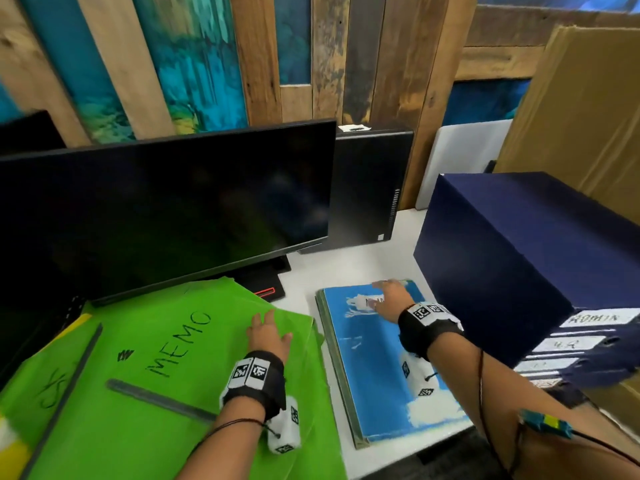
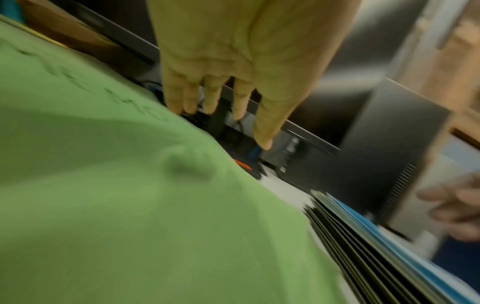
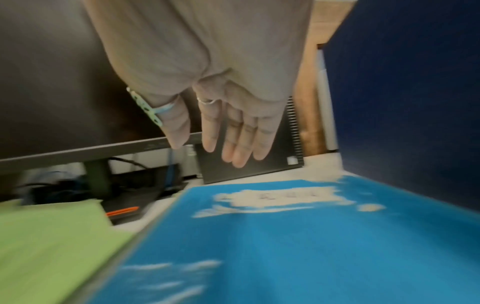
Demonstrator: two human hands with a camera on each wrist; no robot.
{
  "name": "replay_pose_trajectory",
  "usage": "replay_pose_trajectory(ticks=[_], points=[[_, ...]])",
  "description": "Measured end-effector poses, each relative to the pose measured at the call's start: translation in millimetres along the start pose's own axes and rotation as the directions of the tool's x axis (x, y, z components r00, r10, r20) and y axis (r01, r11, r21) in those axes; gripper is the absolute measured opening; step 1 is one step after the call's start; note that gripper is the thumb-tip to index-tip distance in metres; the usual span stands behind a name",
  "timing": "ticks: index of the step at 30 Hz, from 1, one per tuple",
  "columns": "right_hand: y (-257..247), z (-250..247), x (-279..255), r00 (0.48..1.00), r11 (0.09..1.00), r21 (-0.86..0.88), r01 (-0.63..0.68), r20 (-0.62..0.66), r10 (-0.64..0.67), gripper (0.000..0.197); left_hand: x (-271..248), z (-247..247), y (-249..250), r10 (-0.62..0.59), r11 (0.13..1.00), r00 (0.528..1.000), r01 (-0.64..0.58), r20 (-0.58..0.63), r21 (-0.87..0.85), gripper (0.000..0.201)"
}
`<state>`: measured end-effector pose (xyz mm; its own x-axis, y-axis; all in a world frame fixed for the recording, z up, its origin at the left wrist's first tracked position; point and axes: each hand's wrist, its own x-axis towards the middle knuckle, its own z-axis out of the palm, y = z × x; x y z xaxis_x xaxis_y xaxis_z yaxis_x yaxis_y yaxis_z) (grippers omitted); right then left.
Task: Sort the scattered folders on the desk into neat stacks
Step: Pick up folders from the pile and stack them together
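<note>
White worktop: a pale surface carrying everything below, backed by a wall of weathered wooden planks with teal paint.
Monitor: a large dark screen, switched off, at the back left; its stand has a thin red-orange strip at the base.
Navy box files: a tall dark blue block at the right, white spine labels facing the viewer; the writing is too blurred to read for certain.
Computer case: a slim black unit standing upright just right of the monitor.
Green folder: a bright green cover lying front left, its far corner tucked under the monitor's lower edge. "MEMO" is handwritten on it in black. A yellow edge shows beneath it at far left.
Blue folder: the top of a neat stack lying flat between the green folder and the box files, with worn white patches and a small white label near its far end. Grey-green folder edges show under it.
Right hand: stretched forward over the far end of the blue folder, fingers straight and together, gripping nothing. It seems to hover just above the cover.
Left hand: palm down over the right side of the green folder, fingers spread and straight, holding nothing.
</note>
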<state>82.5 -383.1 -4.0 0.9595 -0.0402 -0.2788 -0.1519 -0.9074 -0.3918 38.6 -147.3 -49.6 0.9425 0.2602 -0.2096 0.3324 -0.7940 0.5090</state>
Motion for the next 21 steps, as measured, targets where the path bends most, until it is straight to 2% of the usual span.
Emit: replay_pose_trajectory(ticks=[2, 4, 7, 8, 9, 12, 14, 17, 21], points=[[-37, 15, -2, 0.988, 0.99, 0.017, 0.139, 0.058, -0.14, 0.043, -1, -22, -27, -0.171, 0.985, 0.979, 0.168, -0.108, -0.032, 0.067], [-74, 37, -7, 0.956, 0.964, 0.002, 0.266, 0.126, -0.264, 0.038, -10, -40, -55, -0.361, 0.932, 0.919, 0.35, -0.16, -0.091, 0.072], [-115, 82, -16, 0.889, 0.927, -0.063, 0.37, 0.313, -0.334, 0.056, -20, -55, -94, -0.606, 0.788, 0.776, 0.556, -0.174, -0.264, 0.087], [-123, 100, -21, 0.865, 0.916, -0.112, 0.385, 0.389, -0.316, 0.064, -23, -57, -107, -0.664, 0.735, 0.73, 0.596, -0.163, -0.325, 0.089], [-130, 116, -27, 0.847, 0.9, -0.182, 0.395, 0.451, -0.28, 0.072, -27, -58, -116, -0.695, 0.697, 0.705, 0.615, -0.138, -0.368, 0.088], [-139, 149, -46, 0.836, 0.833, -0.353, 0.425, 0.506, -0.212, 0.084, -30, -59, -132, -0.713, 0.638, 0.695, 0.584, -0.097, -0.501, 0.072], [-141, 155, -53, 0.835, 0.837, -0.346, 0.423, 0.507, -0.213, 0.084, -29, -63, -136, -0.708, 0.613, 0.704, 0.567, -0.064, -0.55, 0.061], [-138, 148, -54, 0.82, 0.834, -0.324, 0.447, 0.52, -0.238, 0.082, -31, -69, -136, -0.658, 0.618, 0.753, 0.535, -0.008, -0.576, 0.051], [-135, 143, -49, 0.843, 0.869, -0.238, 0.433, 0.448, -0.298, 0.072, -32, -82, -138, -0.626, 0.623, 0.779, 0.472, -0.035, -0.623, 0.049]])
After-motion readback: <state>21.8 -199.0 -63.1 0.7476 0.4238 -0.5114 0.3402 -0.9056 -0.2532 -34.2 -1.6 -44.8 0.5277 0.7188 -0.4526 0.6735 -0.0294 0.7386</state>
